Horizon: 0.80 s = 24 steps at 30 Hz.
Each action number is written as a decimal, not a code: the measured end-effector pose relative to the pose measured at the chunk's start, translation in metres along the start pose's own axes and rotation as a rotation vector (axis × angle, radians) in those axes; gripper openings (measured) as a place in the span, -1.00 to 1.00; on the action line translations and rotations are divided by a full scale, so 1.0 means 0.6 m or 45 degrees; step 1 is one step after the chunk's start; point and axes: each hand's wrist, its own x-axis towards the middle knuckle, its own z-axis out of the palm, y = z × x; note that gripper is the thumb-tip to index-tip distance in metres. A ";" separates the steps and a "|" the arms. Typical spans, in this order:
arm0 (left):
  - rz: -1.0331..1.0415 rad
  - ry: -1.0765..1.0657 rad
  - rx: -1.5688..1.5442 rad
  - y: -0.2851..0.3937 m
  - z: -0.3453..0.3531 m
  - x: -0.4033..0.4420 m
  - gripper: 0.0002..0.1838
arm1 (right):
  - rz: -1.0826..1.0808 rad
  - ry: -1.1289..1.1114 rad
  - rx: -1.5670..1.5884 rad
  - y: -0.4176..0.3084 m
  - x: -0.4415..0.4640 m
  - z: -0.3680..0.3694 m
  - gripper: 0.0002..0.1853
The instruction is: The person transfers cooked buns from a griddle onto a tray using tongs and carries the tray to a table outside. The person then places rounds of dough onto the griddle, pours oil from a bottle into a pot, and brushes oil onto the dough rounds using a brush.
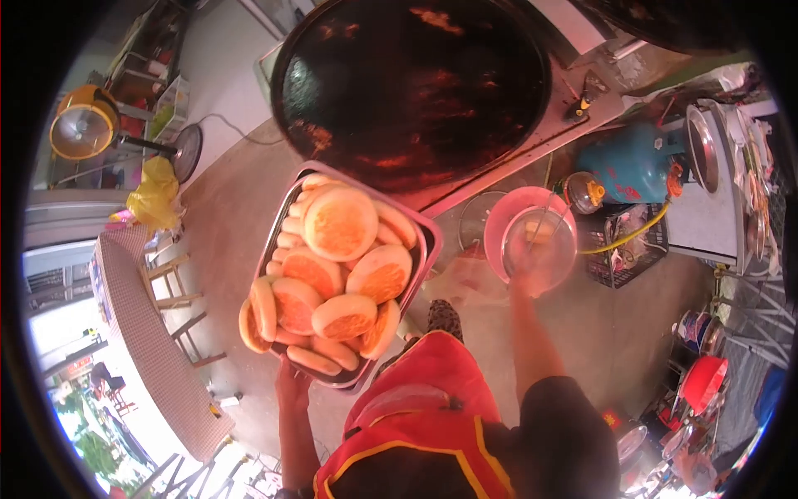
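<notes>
A metal tray (pixel 432 241) piled with round, flat, browned breads (pixel 341 223) is tilted in front of me, its far edge by the big dark griddle. My left hand (pixel 293 381) grips the tray's near-left edge from below, with most of its fingers hidden under it. On the right, my right hand (pixel 525 270) reaches down at a round, pale, see-through container (pixel 559 254) beside a pink basin (pixel 496 237). Motion blurs the fingers, so what they hold, if anything, does not show. Something yellowish lies in the container.
A large round griddle (pixel 407 91) fills the top. A blue gas cylinder (pixel 623 162) with a yellow hose stands at right, near a black crate (pixel 628 249) and an oil bottle (pixel 583 193). At left are a checkered table (pixel 154 333), stools (pixel 179 295) and a yellow lamp (pixel 83 125).
</notes>
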 end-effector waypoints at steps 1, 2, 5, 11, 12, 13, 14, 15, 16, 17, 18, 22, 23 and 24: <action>-0.034 0.030 -0.052 -0.020 -0.034 0.014 -0.44 | -0.177 0.177 0.044 0.004 -0.008 -0.002 -0.49; -0.061 0.055 -0.108 -0.049 -0.067 0.040 -0.45 | -0.152 -0.143 0.398 -0.024 -0.008 -0.029 -0.53; -0.047 0.131 -0.194 -0.061 -0.068 0.051 -0.49 | -0.353 -0.841 0.995 -0.188 0.002 -0.183 -0.64; 0.050 0.259 -0.244 -0.047 -0.048 0.051 -0.53 | -0.631 -1.664 0.971 -0.410 -0.033 -0.304 -0.58; 0.078 0.279 -0.260 -0.046 -0.047 0.055 -0.54 | -0.481 -1.749 1.019 -0.420 -0.037 -0.295 -0.57; 0.102 0.273 -0.275 -0.045 -0.050 0.063 -0.54 | -0.331 -1.831 1.066 -0.430 -0.041 -0.283 -0.55; 0.124 0.270 -0.289 -0.048 -0.058 0.071 -0.55 | -0.175 -1.912 1.108 -0.436 -0.044 -0.275 -0.54; 0.146 0.268 -0.301 -0.049 -0.064 0.079 -0.55 | -0.058 -1.902 1.145 -0.439 -0.048 -0.270 -0.53; 0.198 0.182 -0.340 -0.049 -0.065 0.088 -0.55 | 0.058 -1.890 1.182 -0.445 -0.053 -0.274 -0.52; 0.251 0.097 -0.379 -0.051 -0.067 0.095 -0.55 | 0.173 -1.876 1.216 -0.450 -0.057 -0.277 -0.51; 0.302 0.013 -0.414 -0.053 -0.070 0.102 -0.55 | 0.251 -1.843 1.215 -0.450 -0.060 -0.267 -0.52; 0.227 0.050 -0.652 -0.057 -0.071 0.125 -0.57 | 0.422 -1.642 1.202 -0.470 -0.088 -0.313 -0.55; 0.223 0.039 -0.691 -0.050 -0.068 0.126 -0.58 | 0.426 -1.573 1.197 -0.478 -0.098 -0.342 -0.56; 0.218 0.025 -0.727 -0.040 -0.069 0.126 -0.58 | 0.471 -1.602 1.211 -0.472 -0.108 -0.342 -0.57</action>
